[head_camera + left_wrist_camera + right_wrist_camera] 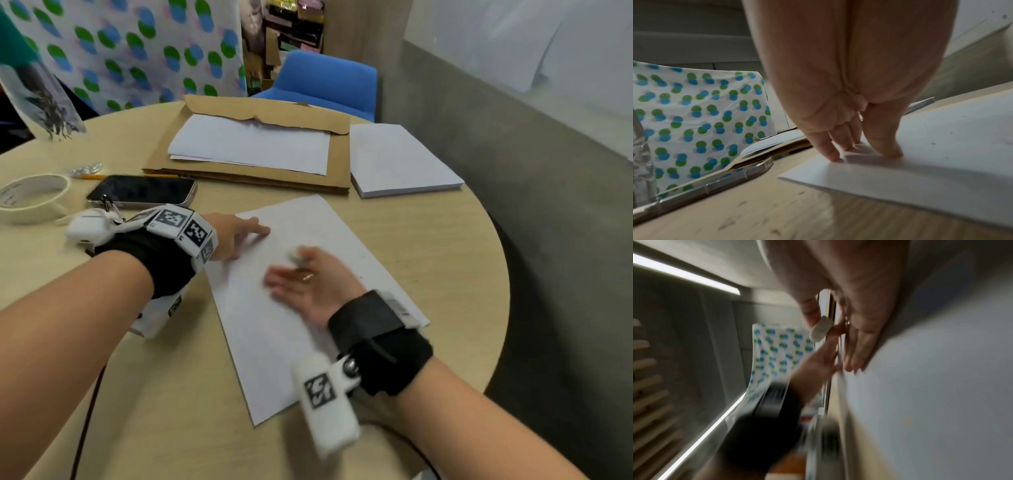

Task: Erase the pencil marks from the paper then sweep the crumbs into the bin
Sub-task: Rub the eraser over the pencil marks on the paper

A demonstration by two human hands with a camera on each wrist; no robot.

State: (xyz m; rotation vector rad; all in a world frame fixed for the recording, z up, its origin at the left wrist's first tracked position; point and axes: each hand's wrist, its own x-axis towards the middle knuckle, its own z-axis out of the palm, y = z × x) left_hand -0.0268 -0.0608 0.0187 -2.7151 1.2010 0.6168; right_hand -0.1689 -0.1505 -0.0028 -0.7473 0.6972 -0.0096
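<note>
Matt paper [274, 342], wood-grain table [171, 394]

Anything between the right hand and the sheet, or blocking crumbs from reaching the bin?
Nothing visible between the right hand, pinching the eraser, and the paper; its fingers lie on it. The left hand pins the far corner. No bin in view.

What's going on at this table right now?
A person is working on a white sheet of paper on a round table. The left hand presses its fingertips on the sheet's far corner, pinning it. The right hand pinches a small white eraser while its straight fingers brush the paper edge-on, blurred. No bin is in view.
</note>
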